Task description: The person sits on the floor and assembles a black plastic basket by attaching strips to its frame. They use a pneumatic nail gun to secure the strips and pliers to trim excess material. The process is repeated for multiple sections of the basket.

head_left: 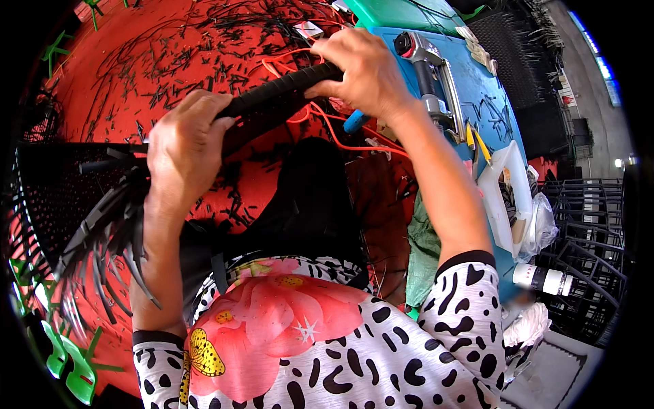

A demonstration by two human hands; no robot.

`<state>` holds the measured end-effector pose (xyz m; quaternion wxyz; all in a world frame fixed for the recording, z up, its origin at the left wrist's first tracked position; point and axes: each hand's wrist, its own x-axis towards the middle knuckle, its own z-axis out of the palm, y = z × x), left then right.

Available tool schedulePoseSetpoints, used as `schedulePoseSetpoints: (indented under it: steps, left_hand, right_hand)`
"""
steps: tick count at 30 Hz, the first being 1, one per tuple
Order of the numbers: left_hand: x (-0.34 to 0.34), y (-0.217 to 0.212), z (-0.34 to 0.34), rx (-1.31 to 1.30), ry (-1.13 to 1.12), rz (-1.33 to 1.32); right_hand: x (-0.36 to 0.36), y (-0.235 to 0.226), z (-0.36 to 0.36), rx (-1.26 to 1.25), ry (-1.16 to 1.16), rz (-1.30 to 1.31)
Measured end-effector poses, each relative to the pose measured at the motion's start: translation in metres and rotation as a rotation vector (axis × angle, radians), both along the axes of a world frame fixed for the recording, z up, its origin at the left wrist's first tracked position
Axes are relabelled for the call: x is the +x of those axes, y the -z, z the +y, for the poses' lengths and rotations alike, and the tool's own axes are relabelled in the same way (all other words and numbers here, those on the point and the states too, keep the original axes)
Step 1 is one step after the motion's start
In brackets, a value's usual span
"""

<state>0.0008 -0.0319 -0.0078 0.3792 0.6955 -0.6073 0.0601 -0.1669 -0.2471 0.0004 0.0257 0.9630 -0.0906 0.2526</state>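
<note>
A black bar (283,84) wrapped in flat strips slants across in front of me, its right end higher in the view. Closed around its left end is my left hand (182,144), with the thumb underneath. My right hand (364,73) grips the other end, fingers over the top and thumb below. Dark woven material hangs beneath the bar, partly in shadow. A bunch of loose black strips (109,235) trails down beside my left forearm. What the strips are fastened to is hidden.
Black offcuts litter the red floor (204,34). On the right, a blue table (477,88) carries a pneumatic tool (428,78), yellow-handled pliers (479,142) and a white tray (501,204). An orange hose (354,146) runs nearby. Green chairs (75,361) stand lower left.
</note>
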Motion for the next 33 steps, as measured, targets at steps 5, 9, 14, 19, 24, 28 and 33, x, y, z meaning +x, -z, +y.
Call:
schedulePoseSetpoints:
  steps: [5, 9, 14, 19, 24, 28, 33]
  left_hand:
    - [-0.012, 0.001, -0.003, 0.080, -0.066, -0.006]
    - [-0.002, 0.008, -0.009, -0.032, -0.040, -0.036]
    - [-0.006, 0.001, -0.002, 0.123, -0.024, 0.012]
    - [-0.005, 0.009, -0.002, 0.077, -0.054, 0.022]
    - [-0.005, 0.005, -0.004, 0.141, -0.038, 0.010]
    - [-0.002, 0.005, -0.004, 0.163, -0.050, 0.067]
    - [0.000, 0.005, -0.001, 0.151, -0.010, 0.062]
  right_hand:
    - [-0.053, 0.001, -0.076, 0.452, 0.506, 0.074]
    - [-0.095, 0.015, -0.120, 0.315, 1.166, 0.250]
    - [-0.112, 0.052, -0.162, 0.648, 1.108, 0.451]
    - [-0.108, 0.058, -0.157, 0.510, 1.101, 0.419]
    - [-0.125, 0.027, -0.129, 0.761, 0.845, 0.202]
    - [-0.107, -0.038, -0.040, 0.831, 0.511, -0.089]
    - [-0.093, -0.096, 0.043, 1.102, 0.247, -0.101]
